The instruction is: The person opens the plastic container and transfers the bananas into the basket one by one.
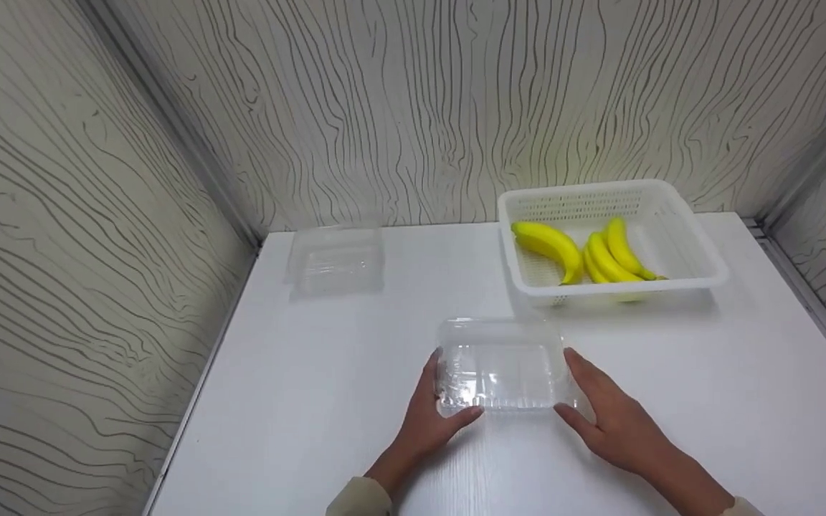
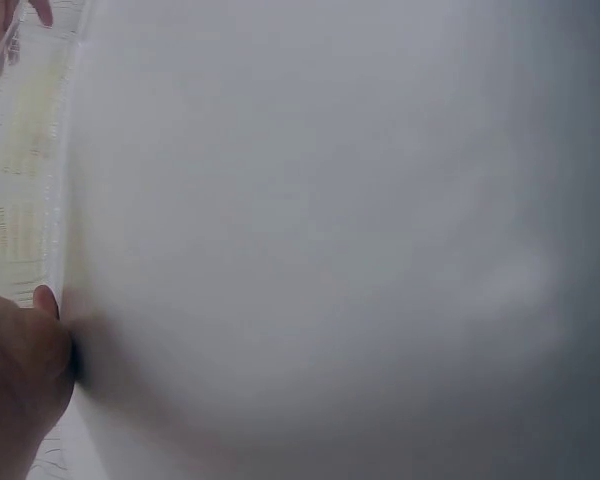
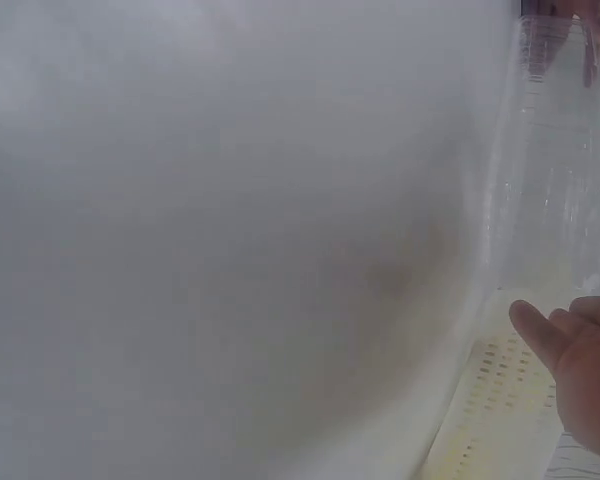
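Observation:
A clear plastic box (image 1: pixel 499 373) is between my two hands, low over the white table; whether it touches the surface I cannot tell. My left hand (image 1: pixel 427 419) holds its near left corner, thumb along the front edge and fingers at the left side. In the left wrist view, that thumb (image 2: pixel 45 300) meets the rim of the box. At the right side, my right hand (image 1: pixel 621 419) has its index finger and thumb spread and fairly straight, tips against the edge. The right wrist view shows this thumb (image 3: pixel 532 325) beside the end of the box.
A white perforated basket (image 1: pixel 685 279) with yellow bananas (image 1: pixel 553 246) stands at the back right of the white table (image 1: pixel 277 401). Another clear plastic container (image 1: pixel 338 261) sits at the back left. Wood-patterned panels (image 1: pixel 399 107) wall in the back and sides.

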### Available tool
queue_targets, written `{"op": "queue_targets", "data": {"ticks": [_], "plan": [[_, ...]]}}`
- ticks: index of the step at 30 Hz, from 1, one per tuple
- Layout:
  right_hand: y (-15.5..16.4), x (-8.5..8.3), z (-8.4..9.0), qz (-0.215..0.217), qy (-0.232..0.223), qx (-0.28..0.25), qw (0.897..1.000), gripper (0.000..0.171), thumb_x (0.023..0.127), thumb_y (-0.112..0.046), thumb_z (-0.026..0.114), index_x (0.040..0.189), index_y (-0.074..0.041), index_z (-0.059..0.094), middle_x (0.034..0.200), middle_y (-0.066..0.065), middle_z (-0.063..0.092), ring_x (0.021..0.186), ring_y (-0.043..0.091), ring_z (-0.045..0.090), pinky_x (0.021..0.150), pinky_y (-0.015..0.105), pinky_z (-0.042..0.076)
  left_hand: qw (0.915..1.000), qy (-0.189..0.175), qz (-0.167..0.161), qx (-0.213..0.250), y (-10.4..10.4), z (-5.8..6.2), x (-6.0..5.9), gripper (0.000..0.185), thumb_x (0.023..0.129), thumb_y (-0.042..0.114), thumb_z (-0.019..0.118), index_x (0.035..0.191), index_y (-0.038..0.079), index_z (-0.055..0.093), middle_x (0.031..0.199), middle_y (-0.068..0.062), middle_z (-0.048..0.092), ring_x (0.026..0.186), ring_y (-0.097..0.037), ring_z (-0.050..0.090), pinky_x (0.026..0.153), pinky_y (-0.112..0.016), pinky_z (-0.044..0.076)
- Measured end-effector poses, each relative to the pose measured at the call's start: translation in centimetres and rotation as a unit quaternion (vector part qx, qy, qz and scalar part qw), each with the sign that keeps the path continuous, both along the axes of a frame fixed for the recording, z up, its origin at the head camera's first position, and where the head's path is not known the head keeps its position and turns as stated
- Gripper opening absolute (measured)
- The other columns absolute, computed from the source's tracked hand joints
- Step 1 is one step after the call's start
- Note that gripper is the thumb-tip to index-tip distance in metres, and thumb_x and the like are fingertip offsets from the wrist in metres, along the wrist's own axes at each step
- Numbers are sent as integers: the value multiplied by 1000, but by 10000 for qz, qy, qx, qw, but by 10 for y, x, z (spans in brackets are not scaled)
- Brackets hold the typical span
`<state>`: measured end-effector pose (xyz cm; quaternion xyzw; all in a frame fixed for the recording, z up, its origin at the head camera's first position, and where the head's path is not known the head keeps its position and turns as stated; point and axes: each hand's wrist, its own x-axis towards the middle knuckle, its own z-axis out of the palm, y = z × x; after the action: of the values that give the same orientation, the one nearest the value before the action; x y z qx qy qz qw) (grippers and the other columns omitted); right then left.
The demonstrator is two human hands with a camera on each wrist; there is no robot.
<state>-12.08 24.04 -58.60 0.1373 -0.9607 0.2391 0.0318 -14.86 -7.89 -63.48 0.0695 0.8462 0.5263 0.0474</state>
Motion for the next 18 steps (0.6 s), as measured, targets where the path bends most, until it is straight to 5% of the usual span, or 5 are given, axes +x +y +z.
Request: {"op": "queue_targets", "data": {"ticks": [8, 18], "plan": [[6, 4, -7, 160, -196, -97, 9996, 88, 104, -58, 62, 173, -25, 18, 172, 10, 41, 155, 35, 46, 118, 60, 47, 9999, -39, 128, -52, 0, -2, -1, 119, 83, 56, 85, 172, 23, 15, 174, -18, 35, 160, -43, 38, 126, -65, 36], [5, 0, -1, -41, -696, -632, 9956, 71, 110, -52, 54, 170, -22, 30, 160, 12, 56, 139, 33, 63, 108, 56, 56, 9966, -631, -284, 452, -10, 3, 1, 120, 86, 49, 86, 174, 20, 9, 176, -18, 28, 158, -41, 40, 125, -58, 40]]}}
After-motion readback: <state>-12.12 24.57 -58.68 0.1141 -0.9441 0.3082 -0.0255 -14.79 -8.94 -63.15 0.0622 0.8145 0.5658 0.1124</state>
